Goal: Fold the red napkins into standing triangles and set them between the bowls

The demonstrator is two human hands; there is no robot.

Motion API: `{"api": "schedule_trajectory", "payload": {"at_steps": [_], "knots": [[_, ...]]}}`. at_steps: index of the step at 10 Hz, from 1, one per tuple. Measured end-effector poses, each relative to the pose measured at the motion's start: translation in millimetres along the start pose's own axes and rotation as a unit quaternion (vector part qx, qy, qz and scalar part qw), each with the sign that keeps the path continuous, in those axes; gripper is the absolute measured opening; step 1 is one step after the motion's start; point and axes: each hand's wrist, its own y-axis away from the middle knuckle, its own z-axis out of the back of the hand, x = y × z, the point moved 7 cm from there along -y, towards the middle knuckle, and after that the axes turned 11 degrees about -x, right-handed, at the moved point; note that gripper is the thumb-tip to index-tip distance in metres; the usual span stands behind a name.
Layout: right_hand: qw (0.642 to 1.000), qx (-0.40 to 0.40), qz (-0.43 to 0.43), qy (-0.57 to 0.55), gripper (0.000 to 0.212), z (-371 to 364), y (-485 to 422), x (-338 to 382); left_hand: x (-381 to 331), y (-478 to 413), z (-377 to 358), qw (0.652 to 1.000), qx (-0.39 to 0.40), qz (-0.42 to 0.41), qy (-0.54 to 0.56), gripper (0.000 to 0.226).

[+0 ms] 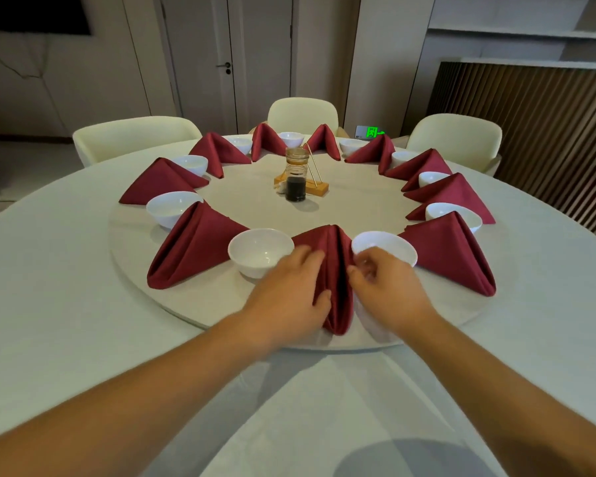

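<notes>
A red napkin (336, 266) folded into a standing triangle sits on the near edge of the round turntable (200, 315), between two white bowls (260, 251) (386, 246). My left hand (289, 294) lies flat against the napkin's left flank, with fingers and thumb touching the cloth. On the other flank, my right hand (382, 287) has its fingers curled and pinches the fold with the thumb tip and forefinger. Several other red napkin triangles (195, 246) (455, 256) stand between several more white bowls (171, 208) all round the turntable's rim.
A jar of dark liquid (296, 175) and a small wooden stand (319, 187) sit at the turntable's centre. A white cloth (49, 287) covers the round table. Three cream chairs (135, 136) (301, 110) (455, 134) stand at the far side.
</notes>
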Motion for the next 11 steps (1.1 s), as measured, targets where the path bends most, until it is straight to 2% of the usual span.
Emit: {"api": "schedule_trajectory", "payload": {"at_steps": [1, 2, 3, 4, 6, 8, 9, 11], "knots": [[0.998, 0.005, 0.029, 0.058, 0.027, -9, 44, -15, -8, 44, -27, 0.997, 0.044, -0.045, -0.044, 0.066], [0.992, 0.050, 0.080, 0.088, 0.038, -20, 75, -13, -6, 72, -44, 0.996, 0.058, -0.045, -0.048, 0.072], [0.984, 0.097, 0.103, 0.105, 0.050, -27, 95, -8, -6, 84, -46, 0.999, 0.042, -0.010, -0.015, 0.071], [0.973, 0.138, 0.124, 0.140, 0.058, -36, 106, -7, -4, 88, -50, 0.997, 0.059, 0.001, -0.044, 0.068], [0.958, 0.158, 0.153, 0.183, 0.081, -43, 112, -11, -2, 90, -55, 0.989, 0.072, -0.026, -0.124, 0.067], [0.947, 0.172, 0.169, 0.212, 0.081, -42, 116, -12, -2, 88, -50, 0.985, 0.051, -0.047, -0.161, 0.071], [0.957, 0.145, 0.154, 0.200, 0.071, -28, 123, -9, -3, 99, -39, 0.987, 0.046, -0.046, -0.147, 0.071], [0.973, 0.026, 0.133, 0.187, 0.044, 12, 155, -38, 17, 152, -10, 0.998, 0.013, -0.013, -0.065, 0.051]]}}
